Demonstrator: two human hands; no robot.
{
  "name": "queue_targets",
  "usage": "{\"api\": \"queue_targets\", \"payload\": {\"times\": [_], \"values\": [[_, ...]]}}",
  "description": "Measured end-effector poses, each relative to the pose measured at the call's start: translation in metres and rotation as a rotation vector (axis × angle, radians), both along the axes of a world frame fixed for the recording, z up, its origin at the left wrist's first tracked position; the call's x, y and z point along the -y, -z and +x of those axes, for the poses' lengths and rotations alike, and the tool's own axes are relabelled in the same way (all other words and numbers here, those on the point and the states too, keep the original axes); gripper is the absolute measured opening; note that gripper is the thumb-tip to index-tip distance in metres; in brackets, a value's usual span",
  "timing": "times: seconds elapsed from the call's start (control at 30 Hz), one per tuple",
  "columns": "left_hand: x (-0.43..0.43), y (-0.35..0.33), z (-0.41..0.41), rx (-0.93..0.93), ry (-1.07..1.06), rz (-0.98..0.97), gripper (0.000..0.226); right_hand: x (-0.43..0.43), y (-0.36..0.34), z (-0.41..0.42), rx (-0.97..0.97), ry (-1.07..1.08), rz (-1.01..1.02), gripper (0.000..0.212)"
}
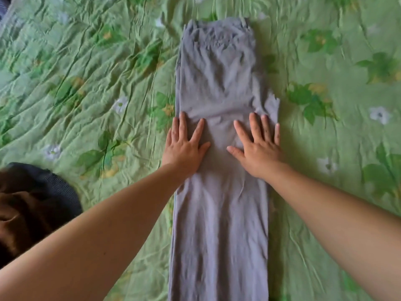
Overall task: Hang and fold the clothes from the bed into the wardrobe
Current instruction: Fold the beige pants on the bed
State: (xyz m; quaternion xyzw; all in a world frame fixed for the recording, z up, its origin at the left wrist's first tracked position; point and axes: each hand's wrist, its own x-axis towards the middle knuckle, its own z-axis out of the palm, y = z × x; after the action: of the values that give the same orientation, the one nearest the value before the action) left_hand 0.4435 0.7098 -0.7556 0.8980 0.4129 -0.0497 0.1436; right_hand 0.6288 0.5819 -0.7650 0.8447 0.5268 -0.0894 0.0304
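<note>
1. Head view, hands: both lie flat, palms down, on the grey garment, about midway along its length. Neither grips anything.
2. Left hand: fingers straight and spread. It sits at the garment's left edge, with the outer fingers reaching the border of the cloth.
3. Right hand: fingers straight and spread, thumb pointing inward toward the left hand. It rests on the garment's right half. A strip of grey cloth shows between the two thumbs.
4. Garment: a long, narrow strip (apparently trousers folded lengthwise, with a waistband at the far end). It runs from the near edge of the view away from the person and lies flat on the bed cover. A small flap of the same cloth juts out on the right side, just beyond the right fingertips.
5. Bed cover: green, with a leaf and flower print, wrinkled all over.
6. Dark clothes: a bundle of brown and navy fabric lies on the cover at the left edge, well apart from the garment.
</note>
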Motion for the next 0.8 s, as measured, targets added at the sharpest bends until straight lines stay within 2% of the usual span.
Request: {"api": "queue_targets", "payload": {"times": [0.07,0.2,0.27,0.37,0.5,0.6,0.67,0.73,0.8], "values": [[-0.011,-0.006,0.008,0.033,-0.074,-0.032,0.069,-0.007,-0.004,0.005,-0.022,0.017,-0.005,0.076],[-0.054,-0.026,0.035,0.347,-0.438,-0.131,0.061,-0.037,-0.022,0.021,0.083,0.031,0.326,0.052],[-0.083,-0.033,0.047,0.477,-0.543,-0.226,0.054,-0.061,-0.028,0.038,0.071,0.02,0.277,0.056],[-0.114,-0.034,0.06,0.579,-0.577,-0.343,0.046,-0.087,-0.026,0.057,0.039,-0.016,0.1,0.069],[-0.127,-0.028,0.062,0.676,-0.578,-0.3,0.029,-0.103,-0.021,0.061,0.039,-0.056,0.104,0.074],[-0.125,-0.021,0.054,0.704,-0.592,-0.272,0.023,-0.107,-0.02,0.057,0.03,-0.076,0.074,0.077],[-0.125,-0.016,0.052,0.623,-0.588,-0.284,0.021,-0.105,-0.017,0.055,0.03,-0.088,0.021,0.078],[-0.13,-0.016,0.054,0.552,-0.519,-0.268,0.021,-0.108,-0.016,0.058,0.007,-0.074,0.027,0.079],[-0.137,-0.02,0.062,0.514,-0.416,-0.173,0.023,-0.119,-0.017,0.061,-0.007,-0.067,0.087,0.08]]}}
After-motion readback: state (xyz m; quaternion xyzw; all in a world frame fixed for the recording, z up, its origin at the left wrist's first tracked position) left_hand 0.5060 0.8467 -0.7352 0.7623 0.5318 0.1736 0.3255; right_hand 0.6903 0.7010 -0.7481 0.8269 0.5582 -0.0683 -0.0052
